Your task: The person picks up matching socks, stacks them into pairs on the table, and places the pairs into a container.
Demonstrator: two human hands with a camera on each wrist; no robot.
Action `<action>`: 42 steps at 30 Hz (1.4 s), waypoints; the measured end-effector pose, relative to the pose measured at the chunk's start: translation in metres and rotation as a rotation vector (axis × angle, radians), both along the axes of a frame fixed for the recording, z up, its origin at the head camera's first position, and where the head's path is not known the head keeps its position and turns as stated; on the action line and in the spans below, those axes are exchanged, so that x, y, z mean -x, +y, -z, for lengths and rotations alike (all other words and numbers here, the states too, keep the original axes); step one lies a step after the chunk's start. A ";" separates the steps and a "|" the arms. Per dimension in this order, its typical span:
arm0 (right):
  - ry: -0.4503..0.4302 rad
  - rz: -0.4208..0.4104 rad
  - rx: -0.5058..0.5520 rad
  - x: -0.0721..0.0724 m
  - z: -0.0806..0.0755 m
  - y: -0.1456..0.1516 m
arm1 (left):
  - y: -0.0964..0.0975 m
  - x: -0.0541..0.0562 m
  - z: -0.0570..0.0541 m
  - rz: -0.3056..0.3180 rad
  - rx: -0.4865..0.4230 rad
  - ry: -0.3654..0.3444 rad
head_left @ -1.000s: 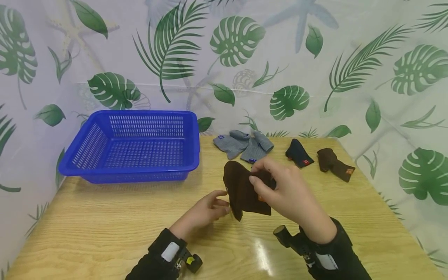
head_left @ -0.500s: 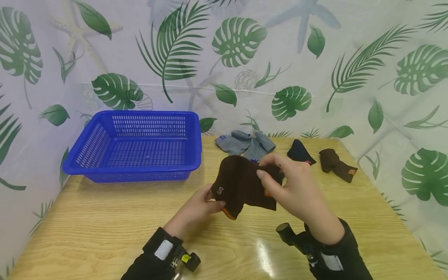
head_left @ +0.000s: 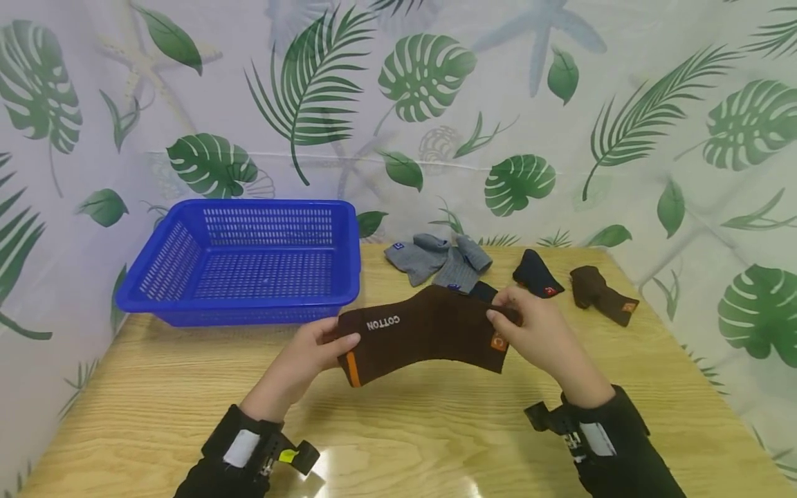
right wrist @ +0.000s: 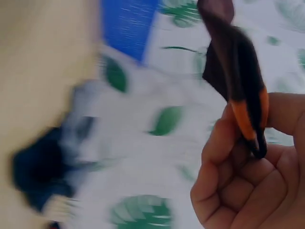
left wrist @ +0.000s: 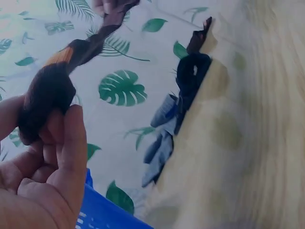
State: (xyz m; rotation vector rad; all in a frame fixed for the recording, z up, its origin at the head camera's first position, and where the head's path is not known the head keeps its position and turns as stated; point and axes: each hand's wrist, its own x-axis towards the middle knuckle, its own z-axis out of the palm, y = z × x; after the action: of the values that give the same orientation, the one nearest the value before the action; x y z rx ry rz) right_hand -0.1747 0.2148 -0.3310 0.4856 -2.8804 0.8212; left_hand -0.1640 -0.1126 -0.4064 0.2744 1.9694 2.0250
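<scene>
A dark brown sock [head_left: 429,332] is stretched out flat between both hands, above the table. It bears white COTTON lettering, an orange stripe at the left end and an orange patch at the right. My left hand [head_left: 301,363] pinches the striped end between thumb and fingers. At the other end, beside the patch, my right hand [head_left: 538,339] pinches the upper corner. The left wrist view shows the bunched sock [left wrist: 50,95] in the left fingers; in the right wrist view the sock's edge [right wrist: 245,71] rises from the right hand [right wrist: 243,181].
A blue mesh basket [head_left: 243,302] stands at the back left. Grey socks [head_left: 414,257] lie along the table's [head_left: 205,408] back edge, then a navy sock [head_left: 537,273] and another brown sock [head_left: 602,294] further right. A dark sock [head_left: 482,290] shows partly behind the held one.
The left hand has taken hold of the sock's free end and drawn it leftward. The sock, earlier hanging folded from the right hand, is now spread out with its lettering showing.
</scene>
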 end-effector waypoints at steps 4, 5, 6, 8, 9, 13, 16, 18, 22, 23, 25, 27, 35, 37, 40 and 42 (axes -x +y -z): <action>-0.131 -0.055 -0.052 0.019 0.041 0.004 | -0.004 0.004 0.016 -0.033 0.092 -0.066; -0.161 -0.070 -0.067 0.023 0.051 0.004 | -0.004 0.005 0.021 -0.042 0.127 -0.085; -0.187 -0.086 -0.086 0.026 0.059 0.003 | -0.004 0.007 0.026 -0.047 0.165 -0.098; -0.224 -0.116 -0.133 0.032 0.073 0.002 | -0.003 0.011 0.036 -0.062 0.243 -0.120; -0.247 -0.121 -0.150 0.034 0.078 0.001 | -0.003 0.012 0.040 -0.068 0.285 -0.122; -0.299 -0.116 -0.181 0.042 0.089 -0.003 | -0.001 0.018 0.050 -0.090 0.455 -0.083; -0.320 -0.103 -0.205 0.046 0.093 -0.004 | 0.000 0.020 0.052 -0.088 0.566 -0.024; -0.328 -0.099 -0.231 0.048 0.095 -0.005 | 0.001 0.021 0.051 -0.083 0.607 -0.003; -0.348 -0.083 -0.285 0.048 0.095 -0.007 | 0.002 0.022 0.048 -0.066 0.647 -0.002; -0.341 -0.082 -0.305 0.047 0.093 -0.007 | 0.001 0.022 0.045 -0.061 0.671 0.013; -0.302 -0.089 -0.354 0.043 0.086 -0.009 | 0.001 0.020 0.039 -0.060 0.729 0.046; -0.226 -0.114 -0.406 0.034 0.076 -0.013 | 0.002 0.017 0.030 -0.056 0.823 0.134; 0.275 -0.387 -0.614 -0.010 0.056 -0.025 | 0.003 -0.011 0.012 0.176 1.202 0.759; 0.309 -0.433 -0.677 -0.016 0.058 -0.025 | 0.003 -0.016 0.010 0.266 1.241 0.895; 0.314 -0.473 -0.770 -0.022 0.064 -0.027 | 0.004 -0.020 0.012 0.387 1.288 1.006; 0.317 -0.480 -0.817 -0.024 0.070 -0.027 | 0.005 -0.021 0.014 0.439 1.298 1.032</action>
State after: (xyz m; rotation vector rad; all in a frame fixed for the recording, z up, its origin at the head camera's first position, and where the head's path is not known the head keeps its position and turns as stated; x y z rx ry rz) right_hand -0.1504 0.1876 -0.4006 1.2676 -2.6931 -0.4400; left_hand -0.1431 -0.1075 -0.4202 1.3692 2.8758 -0.0130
